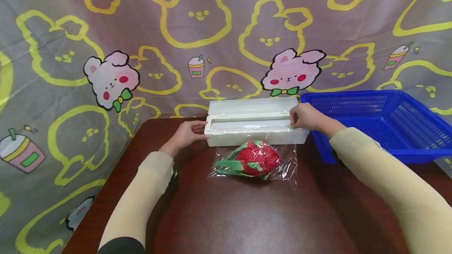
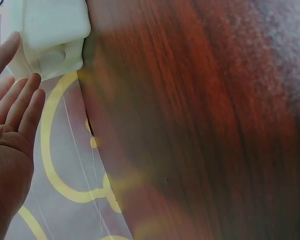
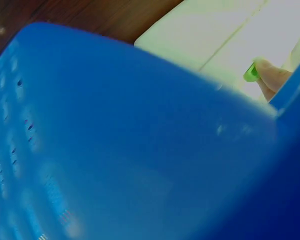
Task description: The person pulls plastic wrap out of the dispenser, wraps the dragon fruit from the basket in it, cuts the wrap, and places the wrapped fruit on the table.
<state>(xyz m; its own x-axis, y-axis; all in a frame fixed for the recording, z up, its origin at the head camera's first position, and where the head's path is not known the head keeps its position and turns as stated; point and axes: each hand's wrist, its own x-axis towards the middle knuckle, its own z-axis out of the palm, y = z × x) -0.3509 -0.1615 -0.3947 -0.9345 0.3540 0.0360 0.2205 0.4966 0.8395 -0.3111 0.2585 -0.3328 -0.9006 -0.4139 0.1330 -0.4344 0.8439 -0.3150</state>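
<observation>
A white cling film dispenser [image 1: 256,138] stands at the back of the table, its lid [image 1: 252,107] raised and a film roll [image 1: 252,125] inside. My left hand [image 1: 187,133] touches its left end with thumb and fingers extended; the left wrist view shows the fingers nearly straight beside the white box end [image 2: 55,35]. At the right end, my right hand [image 1: 306,116] pinches a small green slide cutter [image 3: 251,73] between thumb and finger. Clear film [image 1: 288,164] comes from the dispenser's front over a red and green, fruit-like bundle [image 1: 257,158].
A blue plastic basket [image 1: 370,152] sits right of the dispenser, under my right forearm, and its wall fills much of the right wrist view. Behind the dark wooden table [image 1: 254,218] hangs a patterned curtain [image 1: 233,58].
</observation>
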